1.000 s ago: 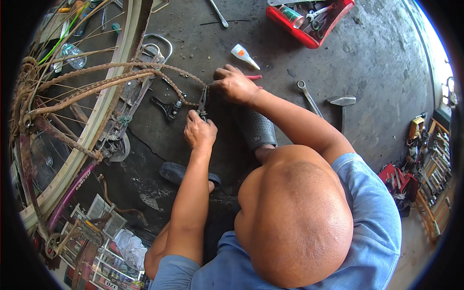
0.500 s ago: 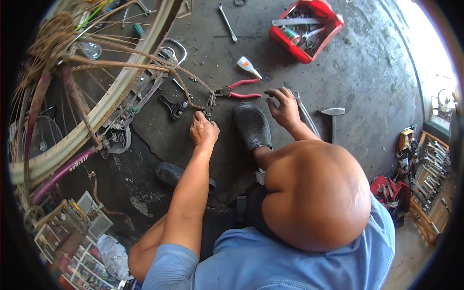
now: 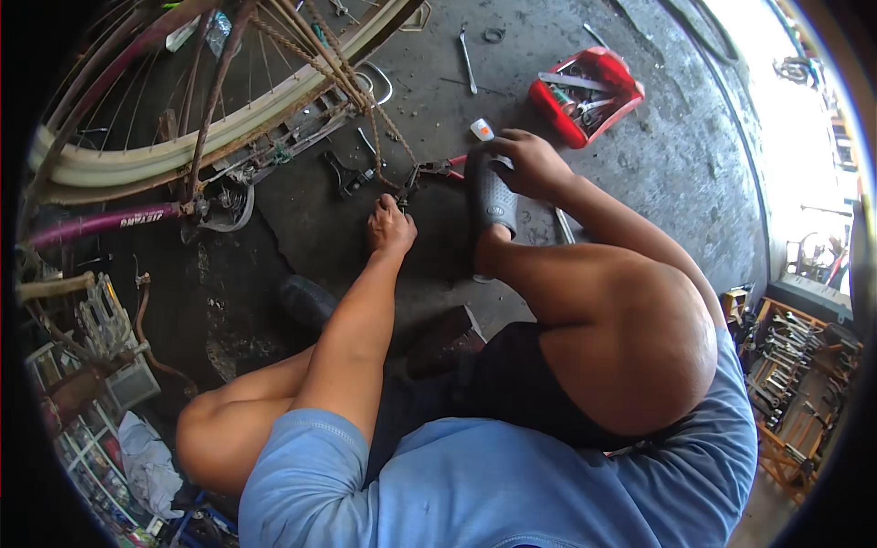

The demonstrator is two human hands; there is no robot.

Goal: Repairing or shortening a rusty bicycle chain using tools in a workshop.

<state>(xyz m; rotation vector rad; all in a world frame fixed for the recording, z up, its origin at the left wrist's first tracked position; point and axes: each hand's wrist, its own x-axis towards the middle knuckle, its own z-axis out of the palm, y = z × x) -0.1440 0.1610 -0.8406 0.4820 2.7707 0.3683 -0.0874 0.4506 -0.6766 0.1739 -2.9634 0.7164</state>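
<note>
My left hand (image 3: 391,227) is closed around a small dark metal piece (image 3: 403,196) at the lower end of the rusty bicycle chain (image 3: 395,135); its exact kind is unclear. Beside it lie red-handled pliers (image 3: 446,165), their jaws near the chain and their handles partly hidden by my right shoe (image 3: 494,201). Over the shoe's toe hovers my right hand (image 3: 533,163), fingers bent but apart. Its fingertips are at a small white bottle (image 3: 480,129) with an orange mark; the hand partly covers the bottle, and contact is hard to judge.
The bicycle wheel (image 3: 274,108) and purple frame (image 3: 110,225) fill the upper left. A red tool box (image 3: 563,130) holds wrenches. A black part (image 3: 345,172) and a wrench (image 3: 469,62) lie on the floor. A wooden tool rack (image 3: 787,402) stands at right, a white basket (image 3: 87,457) at lower left.
My right hand has moved left and forward, from beside the pliers to over the shoe's toe and bottle. My left hand stays at the chain. The view has shifted.
</note>
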